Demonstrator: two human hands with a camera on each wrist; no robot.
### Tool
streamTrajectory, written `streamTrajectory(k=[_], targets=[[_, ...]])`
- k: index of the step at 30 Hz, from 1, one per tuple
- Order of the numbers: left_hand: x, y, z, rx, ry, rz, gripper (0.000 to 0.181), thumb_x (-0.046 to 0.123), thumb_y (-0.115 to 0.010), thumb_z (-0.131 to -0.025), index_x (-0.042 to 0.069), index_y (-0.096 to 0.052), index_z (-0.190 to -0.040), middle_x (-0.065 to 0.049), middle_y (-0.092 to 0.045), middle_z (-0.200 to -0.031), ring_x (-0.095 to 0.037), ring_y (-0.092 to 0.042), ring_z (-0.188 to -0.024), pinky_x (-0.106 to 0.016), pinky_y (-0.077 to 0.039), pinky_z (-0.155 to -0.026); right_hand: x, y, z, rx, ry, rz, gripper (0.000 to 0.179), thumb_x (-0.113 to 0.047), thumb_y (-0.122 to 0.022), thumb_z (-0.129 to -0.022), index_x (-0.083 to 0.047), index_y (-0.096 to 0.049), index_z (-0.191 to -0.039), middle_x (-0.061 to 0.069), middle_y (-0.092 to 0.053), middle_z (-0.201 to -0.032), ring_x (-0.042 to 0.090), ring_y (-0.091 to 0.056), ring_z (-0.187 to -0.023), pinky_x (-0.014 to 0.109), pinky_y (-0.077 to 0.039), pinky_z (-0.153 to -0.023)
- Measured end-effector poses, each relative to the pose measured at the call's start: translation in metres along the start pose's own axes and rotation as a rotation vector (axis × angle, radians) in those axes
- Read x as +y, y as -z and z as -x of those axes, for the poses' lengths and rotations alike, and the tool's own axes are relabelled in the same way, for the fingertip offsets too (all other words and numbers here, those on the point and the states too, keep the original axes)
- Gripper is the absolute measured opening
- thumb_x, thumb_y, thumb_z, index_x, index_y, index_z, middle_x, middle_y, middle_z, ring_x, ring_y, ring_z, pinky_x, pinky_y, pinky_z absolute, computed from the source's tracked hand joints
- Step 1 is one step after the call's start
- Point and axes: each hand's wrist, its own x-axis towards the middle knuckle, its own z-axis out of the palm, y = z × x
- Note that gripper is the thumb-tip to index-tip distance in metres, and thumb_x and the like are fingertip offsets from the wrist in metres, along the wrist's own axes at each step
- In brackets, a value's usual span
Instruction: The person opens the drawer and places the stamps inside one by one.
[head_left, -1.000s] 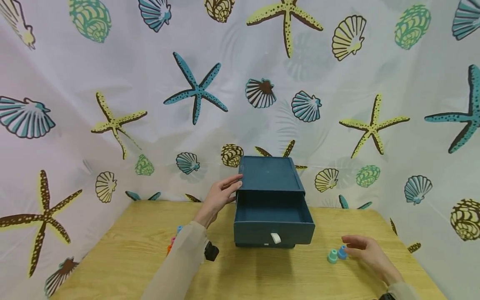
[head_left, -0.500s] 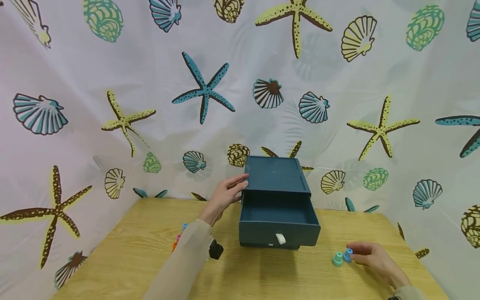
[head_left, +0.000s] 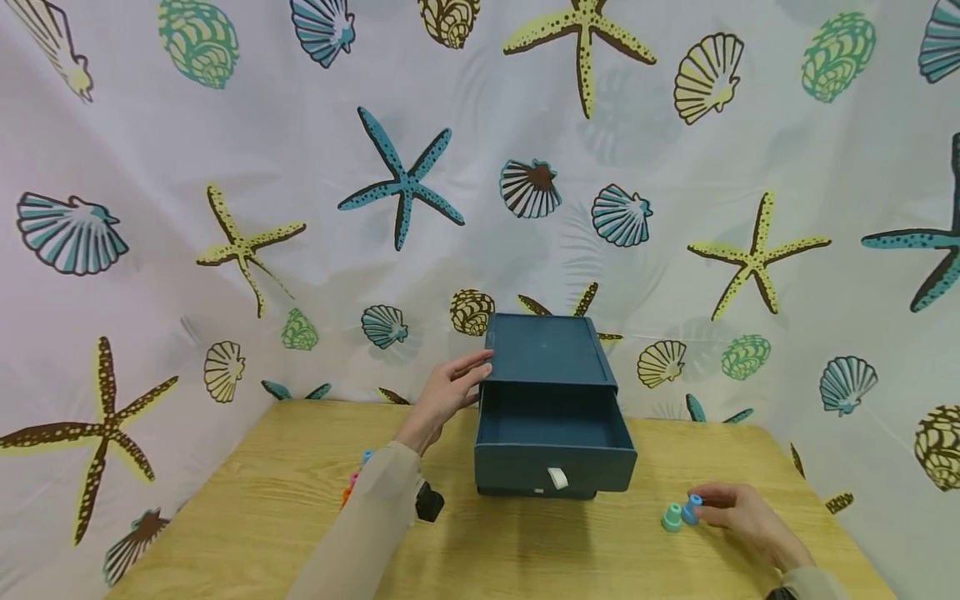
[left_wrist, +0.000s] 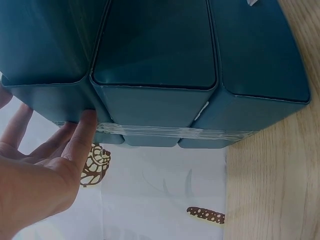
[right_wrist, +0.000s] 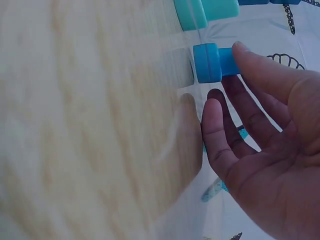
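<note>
Dark-blue drawer partway out of cabinet

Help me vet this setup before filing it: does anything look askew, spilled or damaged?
Nothing looks spilled or broken, but the white pull tab slants on the open drawer rather than hanging straight. In the left wrist view, a wrinkled clear band, perhaps tape, runs across the stacked drawer unit, which looks makeshift.

Wooden table, blue drawer unit, green peg, coloured pieces
</note>
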Motion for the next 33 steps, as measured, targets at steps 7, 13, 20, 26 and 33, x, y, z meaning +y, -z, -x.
streamTrajectory(k=[7, 13, 20, 26, 33], targets=[[0.003, -0.001, -0.003, -0.001, -0.003, -0.013, 0.043, 0.039, -0.059, -0.098, 0.029, -0.056, -0.14, 0.0, -0.046, -0.151, -0.025, -0.044, -0.139, -0.049, -0.043, -0.108, -0.003, 0.004, -0.001, 0.06, -0.002, -0.005, 0.057, -0.028, -0.068, -0.093, 0.008, -0.053, -0.135, 0.019, -0.063, -0.128, 0.018, -0.064, -0.106, 0.036, -0.056, -0.086], [0.004, -0.001, -0.004, -0.008, -0.015, -0.01, 0.044, 0.039, -0.059, -0.098, 0.028, -0.055, -0.141, -0.001, -0.045, -0.151, -0.025, -0.043, -0.139, -0.05, -0.042, -0.108, -0.013, 0.006, -0.002, 0.117, 0.014, -0.032, 0.057, -0.029, -0.064, -0.096, 0.008, -0.05, -0.138, 0.023, -0.06, -0.13, 0.023, -0.065, -0.108, 0.04, -0.056, -0.089], [0.001, -0.001, -0.002, -0.005, -0.001, 0.002, 0.042, 0.038, -0.06, -0.098, 0.029, -0.056, -0.139, 0.0, -0.047, -0.15, -0.024, -0.045, -0.138, -0.051, -0.041, -0.109, -0.024, 0.002, -0.001, 0.157, 0.04, -0.038, 0.057, -0.033, -0.061, -0.098, 0.004, -0.049, -0.139, 0.024, -0.058, -0.133, 0.026, -0.064, -0.111, 0.042, -0.054, -0.093], [-0.001, -0.001, -0.002, -0.009, -0.005, 0.002, 0.043, 0.039, -0.06, -0.098, 0.028, -0.055, -0.139, -0.002, -0.046, -0.151, -0.025, -0.044, -0.139, -0.053, -0.04, -0.109, -0.036, 0.0, -0.001, 0.176, 0.083, -0.065, 0.061, -0.037, -0.061, -0.097, 0.003, -0.048, -0.141, 0.024, -0.056, -0.137, 0.026, -0.065, -0.11, 0.046, -0.052, -0.097], [0.0, -0.002, -0.002, -0.003, -0.004, 0.002, 0.043, 0.038, -0.06, -0.098, 0.028, -0.056, -0.139, -0.001, -0.047, -0.15, -0.025, -0.045, -0.138, -0.052, -0.041, -0.109, -0.052, -0.003, 0.001, 0.191, 0.108, -0.027, 0.061, -0.041, -0.063, -0.095, -0.002, -0.051, -0.141, 0.021, -0.057, -0.137, 0.025, -0.065, -0.112, 0.05, -0.048, -0.101]])
